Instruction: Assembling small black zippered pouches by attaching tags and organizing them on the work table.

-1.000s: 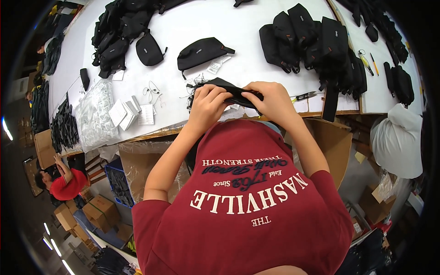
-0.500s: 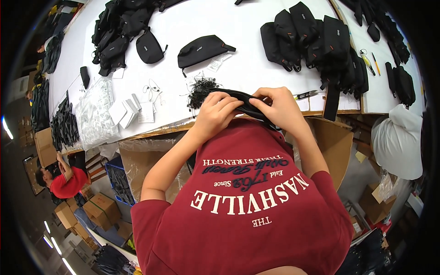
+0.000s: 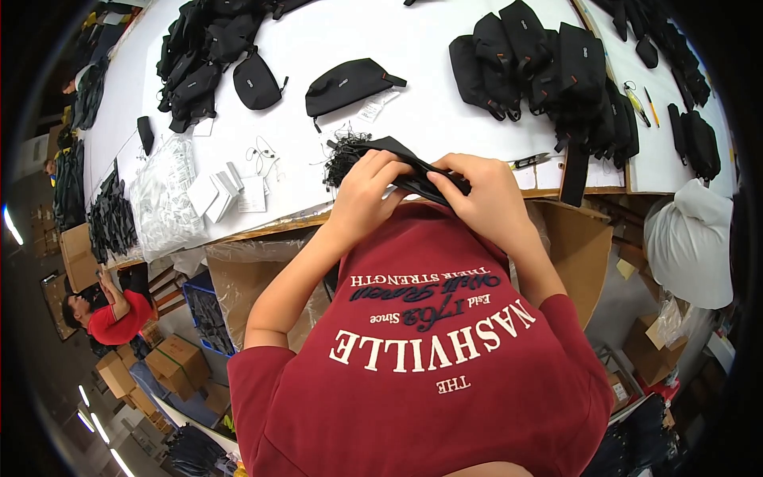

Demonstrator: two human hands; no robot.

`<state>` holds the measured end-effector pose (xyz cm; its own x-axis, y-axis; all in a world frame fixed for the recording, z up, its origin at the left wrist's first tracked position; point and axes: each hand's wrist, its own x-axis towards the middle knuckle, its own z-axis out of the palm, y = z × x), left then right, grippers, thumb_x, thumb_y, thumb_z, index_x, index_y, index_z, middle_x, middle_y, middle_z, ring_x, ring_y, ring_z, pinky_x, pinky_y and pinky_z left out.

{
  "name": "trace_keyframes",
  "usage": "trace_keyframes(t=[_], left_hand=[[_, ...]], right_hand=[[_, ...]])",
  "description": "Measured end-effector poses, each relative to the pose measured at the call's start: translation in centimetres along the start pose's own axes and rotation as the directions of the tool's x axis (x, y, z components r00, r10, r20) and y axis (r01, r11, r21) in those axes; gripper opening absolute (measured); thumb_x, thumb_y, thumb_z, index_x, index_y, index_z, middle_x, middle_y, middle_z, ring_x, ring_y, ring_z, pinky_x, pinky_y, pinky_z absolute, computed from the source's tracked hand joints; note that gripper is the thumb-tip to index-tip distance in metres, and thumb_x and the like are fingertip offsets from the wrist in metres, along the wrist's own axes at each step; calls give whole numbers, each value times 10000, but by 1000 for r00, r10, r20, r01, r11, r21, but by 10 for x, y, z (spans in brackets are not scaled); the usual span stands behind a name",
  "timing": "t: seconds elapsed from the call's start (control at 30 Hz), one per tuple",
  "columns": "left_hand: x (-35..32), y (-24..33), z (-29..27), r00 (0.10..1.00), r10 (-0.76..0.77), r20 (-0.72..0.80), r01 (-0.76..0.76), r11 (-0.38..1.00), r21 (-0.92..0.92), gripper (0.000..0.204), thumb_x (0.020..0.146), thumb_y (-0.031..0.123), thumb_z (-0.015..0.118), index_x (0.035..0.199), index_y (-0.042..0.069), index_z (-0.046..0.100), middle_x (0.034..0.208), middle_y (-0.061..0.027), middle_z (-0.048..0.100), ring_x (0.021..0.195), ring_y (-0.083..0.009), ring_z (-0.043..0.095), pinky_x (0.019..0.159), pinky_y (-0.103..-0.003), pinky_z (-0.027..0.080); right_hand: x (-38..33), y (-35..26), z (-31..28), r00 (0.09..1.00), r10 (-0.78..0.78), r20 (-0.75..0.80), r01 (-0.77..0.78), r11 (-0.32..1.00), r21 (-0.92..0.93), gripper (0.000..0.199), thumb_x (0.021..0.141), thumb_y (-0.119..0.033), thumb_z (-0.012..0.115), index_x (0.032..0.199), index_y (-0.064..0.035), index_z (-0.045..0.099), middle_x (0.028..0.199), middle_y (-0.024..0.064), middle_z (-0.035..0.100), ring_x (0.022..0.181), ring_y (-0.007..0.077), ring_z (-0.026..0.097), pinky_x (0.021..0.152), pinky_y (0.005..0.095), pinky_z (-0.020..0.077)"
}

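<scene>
1. Nearest the camera, a dark red shirt [image 3: 429, 381] with pale lettering across the chest is seen, with both bare forearms rising from it toward the table edge.
2. A black fabric pouch [image 3: 413, 171] is held just above the near edge of the white table [image 3: 318, 183], in front of the chest. It is pinched by the left hand [image 3: 364, 195] at its left part, with the fingers curled over the top, and gripped by the right hand [image 3: 485, 191] at its right end, with the thumb and fingers closed on the fabric.
3. A tangle of black cords [image 3: 343, 159] lies on the table just beside the left hand, touching the pouch's left end.
4. Below the table edge, open brown cardboard boxes [image 3: 576, 254] lined with clear plastic film are placed at either side of the body.
5. Left of the hands, small white rectangular tags [image 3: 222, 191] are scattered on the table, and a heap of clear plastic bags [image 3: 163, 203] lies beside them.
6. To the right, near the table edge, a dark flat strip [image 3: 574, 175] hangs over the rim, and a large white sack [image 3: 691, 238] stands off the table.
7. Farther out, a single black waist bag [image 3: 350, 79] rests with a white label [image 3: 377, 107] beside it.
8. At the far side, piles of black bags are stacked at the left [image 3: 203, 56] and at the right [image 3: 548, 71].
9. At the lower left, well apart, another person in a red top [image 3: 111, 314] is seen among brown cartons [image 3: 171, 362].
</scene>
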<state>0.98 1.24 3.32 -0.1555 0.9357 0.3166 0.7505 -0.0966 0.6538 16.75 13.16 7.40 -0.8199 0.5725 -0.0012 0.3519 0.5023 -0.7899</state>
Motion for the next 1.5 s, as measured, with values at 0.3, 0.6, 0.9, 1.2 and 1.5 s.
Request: trace_keyframes(t=[0.3,0.6,0.9,1.2,1.5], left_hand=[[-5,1,-1,990,98,-106,-92,994,57,274,583,-34,662,844,39,626,838,-73,603,800,-258,569,702,-350,448],[-6,10,-10,979,167,-113,-155,982,111,268,572,-25,654,830,46,639,824,-54,620,797,-236,582,726,-344,456],[-11,15,-13,972,145,-186,-99,967,236,280,551,12,643,824,74,646,817,-16,626,825,-225,560,786,-341,429],[-15,17,-19,952,199,-234,-141,959,246,303,525,4,612,814,71,670,799,-10,643,787,-211,571,768,-327,429],[-10,32,-35,991,119,54,-126,978,168,223,600,6,620,816,62,617,722,-35,609,765,-215,591,764,-333,436]], right_hand=[[-8,-6,2,999,-50,-19,51,998,24,151,819,-143,642,852,4,636,733,134,633,589,262,608,538,306,456],[-11,-4,5,998,32,-55,-21,981,195,141,812,-154,635,832,-15,642,729,126,639,586,265,606,550,312,462],[-17,-20,6,994,-26,-110,45,984,171,128,815,-138,641,860,-18,643,771,117,647,624,258,627,556,312,474],[-20,-21,9,981,-121,-149,143,979,145,122,806,-126,650,858,-15,649,779,105,650,652,258,637,571,312,489],[-6,-6,3,958,-13,-287,47,993,110,110,809,-98,646,870,-8,668,787,120,667,677,226,651,609,286,496]])
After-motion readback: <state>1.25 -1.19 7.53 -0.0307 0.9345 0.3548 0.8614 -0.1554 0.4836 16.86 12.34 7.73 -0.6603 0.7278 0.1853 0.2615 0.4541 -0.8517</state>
